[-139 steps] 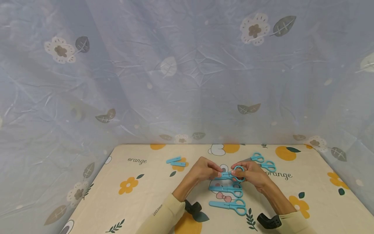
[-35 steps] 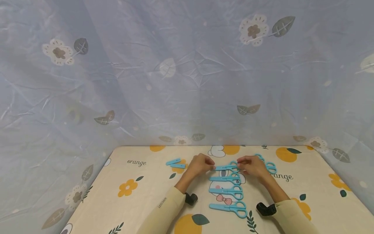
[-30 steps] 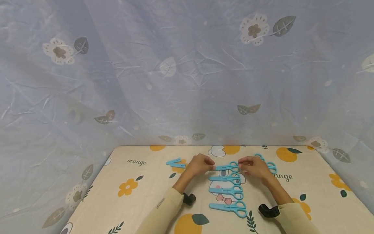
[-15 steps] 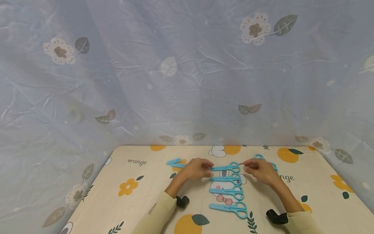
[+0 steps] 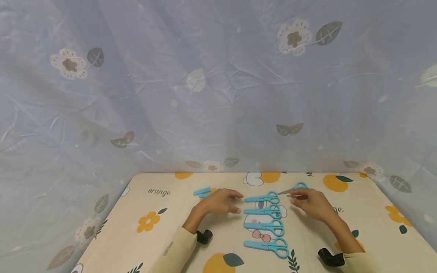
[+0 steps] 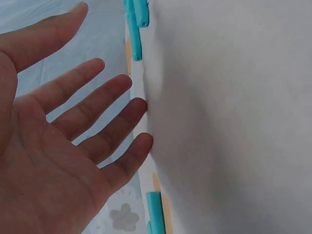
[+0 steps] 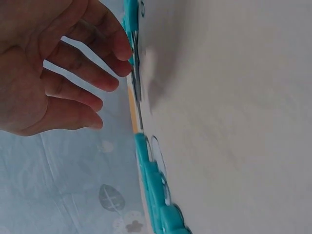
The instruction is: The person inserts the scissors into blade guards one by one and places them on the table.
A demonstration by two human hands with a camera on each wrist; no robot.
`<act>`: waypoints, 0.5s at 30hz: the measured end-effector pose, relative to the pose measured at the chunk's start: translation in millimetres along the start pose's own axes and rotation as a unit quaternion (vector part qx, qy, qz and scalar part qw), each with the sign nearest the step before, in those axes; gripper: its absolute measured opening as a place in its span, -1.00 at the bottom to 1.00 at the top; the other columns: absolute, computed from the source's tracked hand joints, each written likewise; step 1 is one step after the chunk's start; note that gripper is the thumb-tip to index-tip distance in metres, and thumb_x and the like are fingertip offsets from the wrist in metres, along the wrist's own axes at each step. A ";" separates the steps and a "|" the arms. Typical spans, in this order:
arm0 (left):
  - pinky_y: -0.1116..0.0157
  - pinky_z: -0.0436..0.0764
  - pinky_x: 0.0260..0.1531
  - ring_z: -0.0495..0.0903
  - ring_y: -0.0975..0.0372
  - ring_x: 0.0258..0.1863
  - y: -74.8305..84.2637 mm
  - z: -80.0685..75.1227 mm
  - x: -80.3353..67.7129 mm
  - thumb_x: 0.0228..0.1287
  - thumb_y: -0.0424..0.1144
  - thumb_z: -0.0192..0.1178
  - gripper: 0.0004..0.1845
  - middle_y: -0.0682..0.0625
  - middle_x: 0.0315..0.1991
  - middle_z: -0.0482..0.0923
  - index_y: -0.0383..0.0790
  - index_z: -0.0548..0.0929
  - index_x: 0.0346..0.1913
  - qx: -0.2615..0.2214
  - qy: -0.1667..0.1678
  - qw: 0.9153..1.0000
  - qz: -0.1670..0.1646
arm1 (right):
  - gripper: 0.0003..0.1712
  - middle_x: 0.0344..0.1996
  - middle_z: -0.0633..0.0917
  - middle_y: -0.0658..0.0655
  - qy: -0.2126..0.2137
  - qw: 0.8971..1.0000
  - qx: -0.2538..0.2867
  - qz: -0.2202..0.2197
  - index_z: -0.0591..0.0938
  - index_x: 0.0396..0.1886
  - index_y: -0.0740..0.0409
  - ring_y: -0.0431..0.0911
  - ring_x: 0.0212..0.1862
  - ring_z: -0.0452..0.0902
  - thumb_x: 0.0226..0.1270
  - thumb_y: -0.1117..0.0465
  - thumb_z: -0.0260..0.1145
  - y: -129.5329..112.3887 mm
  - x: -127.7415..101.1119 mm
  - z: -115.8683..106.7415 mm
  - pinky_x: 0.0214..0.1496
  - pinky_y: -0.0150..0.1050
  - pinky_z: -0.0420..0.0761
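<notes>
Several pairs of light-blue scissors with blade covers lie in a column, handles to the right; the farthest capped pair (image 5: 263, 198) is between my hands. My left hand (image 5: 218, 201) is left of it, fingers spread and holding nothing, as the left wrist view also shows. My right hand (image 5: 312, 204), its fingers loosely bent and nothing in its grasp, hovers over a bare-bladed pair of scissors (image 5: 293, 196), whose handles it hides. Just behind lies another uncovered pair of scissors (image 5: 300, 185). Two loose blade covers (image 5: 202, 191) sit past my left hand, one partly hidden by it.
The table wears a cream cloth (image 5: 177, 220) printed with oranges, flowers and a rabbit. A grey-blue floral curtain (image 5: 218, 94) hangs behind and along the sides. The nearest capped scissors (image 5: 268, 245) lie close to my forearms. Each wrist carries a black camera mount (image 5: 331, 258).
The capped scissors my hands held earlier now lie in the column, and the farthest pair has been let go. My left hand has drawn back left; my right hand has moved right.
</notes>
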State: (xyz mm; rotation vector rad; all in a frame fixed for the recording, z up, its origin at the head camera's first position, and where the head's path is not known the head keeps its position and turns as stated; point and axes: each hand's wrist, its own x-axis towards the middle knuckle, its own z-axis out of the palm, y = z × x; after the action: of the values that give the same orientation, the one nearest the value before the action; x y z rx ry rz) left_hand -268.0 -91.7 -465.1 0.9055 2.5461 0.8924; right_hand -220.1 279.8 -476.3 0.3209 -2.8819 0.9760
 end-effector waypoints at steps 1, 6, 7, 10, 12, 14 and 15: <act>0.01 0.57 0.41 0.61 0.00 0.39 -1.5 -1.0 -1.1 0.38 -0.07 0.47 -0.42 -0.07 0.35 0.68 -0.18 0.67 0.39 -0.006 0.002 1.000 0.000 | -0.63 -0.03 0.84 0.31 0.002 1.000 -0.001 -0.004 0.77 0.14 0.24 0.25 0.03 0.77 0.48 0.13 0.46 2.3 -0.6 -1.5 0.00 0.18 0.73; -0.11 0.57 0.38 0.59 -0.09 0.40 -10.9 -9.1 -5.4 0.39 -0.09 0.46 -0.42 -0.13 0.36 0.67 -0.23 0.65 0.39 -0.028 0.024 0.999 0.008 | -0.62 0.04 0.80 0.41 0.021 1.000 -0.009 -0.005 0.76 0.16 0.26 0.33 0.08 0.75 0.49 0.12 0.46 15.1 -2.3 -12.2 -0.01 0.21 0.75; -0.12 0.57 0.38 0.59 -0.10 0.40 -12.3 -11.9 -6.6 0.40 -0.10 0.46 -0.42 -0.14 0.37 0.66 -0.24 0.65 0.39 -0.032 0.028 0.999 0.010 | -0.62 0.06 0.79 0.43 0.024 1.000 -0.011 -0.001 0.76 0.16 0.26 0.35 0.10 0.74 0.50 0.11 0.45 17.4 -2.1 -14.6 0.00 0.23 0.74; -0.16 0.58 0.36 0.58 -0.14 0.41 -16.9 -20.0 -10.4 0.41 -0.10 0.45 -0.41 -0.16 0.38 0.65 -0.27 0.62 0.41 -0.035 0.039 0.999 0.010 | -0.61 0.12 0.76 0.47 0.032 0.999 -0.017 0.011 0.76 0.16 0.24 0.41 0.15 0.70 0.50 0.09 0.46 23.4 -2.1 -20.7 0.00 0.26 0.73; -0.16 0.58 0.36 0.57 -0.15 0.43 -19.7 -25.2 -13.1 0.42 -0.10 0.45 -0.40 -0.15 0.39 0.64 -0.26 0.61 0.42 -0.038 0.045 0.998 0.003 | -0.59 0.11 0.76 0.47 0.037 0.999 -0.021 0.017 0.76 0.16 0.24 0.43 0.16 0.68 0.49 0.08 0.47 27.9 -2.1 -23.4 -0.04 0.23 0.74; -0.16 0.57 0.37 0.56 -0.15 0.44 -23.9 -29.1 -15.3 0.43 -0.10 0.44 -0.40 -0.14 0.40 0.63 -0.25 0.60 0.44 -0.041 0.049 0.998 -0.004 | -0.57 0.12 0.75 0.48 0.041 0.999 -0.022 0.022 0.75 0.17 0.25 0.45 0.15 0.67 0.49 0.07 0.47 32.1 -3.0 -25.5 -0.09 0.19 0.74; -0.17 0.57 0.38 0.56 -0.16 0.44 -26.3 -30.9 -16.0 0.43 -0.11 0.44 -0.40 -0.15 0.40 0.63 -0.26 0.60 0.43 -0.041 0.052 0.998 -0.006 | -0.57 0.13 0.74 0.48 0.042 0.999 -0.023 0.024 0.75 0.18 0.25 0.46 0.15 0.67 0.49 0.06 0.46 34.8 -3.3 -26.1 -0.10 0.16 0.74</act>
State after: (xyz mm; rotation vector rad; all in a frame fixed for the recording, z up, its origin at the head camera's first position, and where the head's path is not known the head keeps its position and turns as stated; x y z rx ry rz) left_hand -282.1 -132.2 -457.3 0.8399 2.5784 1.0577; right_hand -224.3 323.2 -476.6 0.2017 -2.8433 0.9047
